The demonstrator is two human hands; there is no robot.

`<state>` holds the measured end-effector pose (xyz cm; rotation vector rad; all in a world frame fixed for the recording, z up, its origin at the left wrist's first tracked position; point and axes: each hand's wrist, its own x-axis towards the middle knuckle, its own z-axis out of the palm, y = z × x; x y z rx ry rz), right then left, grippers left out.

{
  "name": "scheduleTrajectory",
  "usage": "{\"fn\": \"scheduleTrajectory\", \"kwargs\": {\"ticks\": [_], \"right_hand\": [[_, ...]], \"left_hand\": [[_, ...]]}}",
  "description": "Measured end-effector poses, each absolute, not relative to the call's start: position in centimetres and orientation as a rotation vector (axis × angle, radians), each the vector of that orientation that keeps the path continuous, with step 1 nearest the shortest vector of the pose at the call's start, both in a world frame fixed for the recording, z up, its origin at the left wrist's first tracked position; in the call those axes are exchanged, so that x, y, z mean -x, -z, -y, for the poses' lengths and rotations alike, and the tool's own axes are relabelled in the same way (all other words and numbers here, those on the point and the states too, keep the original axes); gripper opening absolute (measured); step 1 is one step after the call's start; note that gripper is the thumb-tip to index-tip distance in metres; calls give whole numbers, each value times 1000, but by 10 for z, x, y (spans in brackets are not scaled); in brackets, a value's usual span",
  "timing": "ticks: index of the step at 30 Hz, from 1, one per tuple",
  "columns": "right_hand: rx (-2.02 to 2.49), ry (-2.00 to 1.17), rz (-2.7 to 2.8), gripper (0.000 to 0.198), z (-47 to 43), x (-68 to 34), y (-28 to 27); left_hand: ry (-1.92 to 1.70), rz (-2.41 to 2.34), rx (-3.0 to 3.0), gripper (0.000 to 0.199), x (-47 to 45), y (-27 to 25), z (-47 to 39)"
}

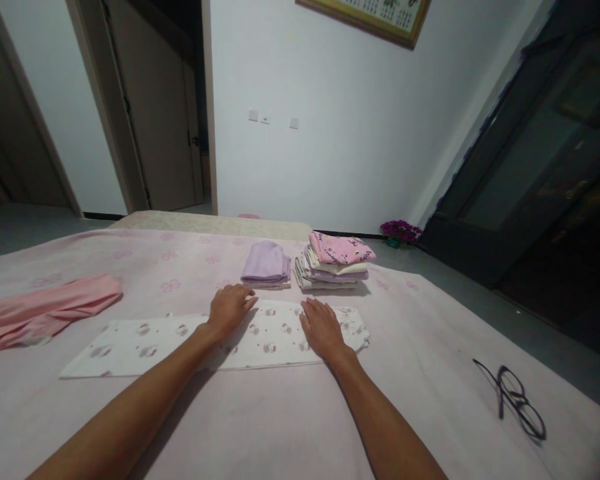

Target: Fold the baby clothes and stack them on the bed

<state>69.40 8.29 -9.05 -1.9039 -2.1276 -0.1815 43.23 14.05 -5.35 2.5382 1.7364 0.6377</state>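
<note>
White printed pants (270, 333) lie stretched out sideways in a long flat strip, with the gathered waistband at the right end. My left hand (231, 310) rests over the far edge of the pants near their middle, fingers stretched and slightly bent, holding nothing I can see. Flat on the fabric near the waistband is my right hand (323, 328), its fingers extended. Just beyond my hands sit a folded purple garment (266, 261) on a low pile and a taller stack of folded clothes (333, 273) topped by a pink printed garment (343, 249).
A pink bedsheet (260, 420) with a flower print covers the surface. To the left lies a crumpled pink garment (55, 307). Black-framed glasses (517, 400) rest at the right. Purple flowers (400, 231) stand on the floor by the wall.
</note>
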Motion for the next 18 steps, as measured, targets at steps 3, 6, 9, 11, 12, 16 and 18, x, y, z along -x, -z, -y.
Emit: {"fn": "scheduleTrajectory", "kwargs": {"ticks": [3,6,9,11,12,16,18], "right_hand": [[1900,187,2110,43,-83,-693,89],[1891,199,2099,42,-83,-693,90],[1893,192,2096,41,-83,-693,90],[1898,190,2092,42,-83,-693,90],[1899,191,2091,42,-83,-693,90],[1903,204,2096,42,-82,-693,90],[1904,208,2099,42,-83,-693,90]], "left_hand": [[-568,-1754,-2555,33,-445,52,-146],[-535,-1747,-2570,29,-450,51,-142],[-520,-1755,-2546,31,-453,50,-136],[-497,-1756,-2509,36,-454,49,-136],[-483,-1752,-2486,38,-454,49,-136],[-440,-1702,-2365,46,-455,48,-143],[-437,-1660,-2292,45,-457,49,-148]]}}
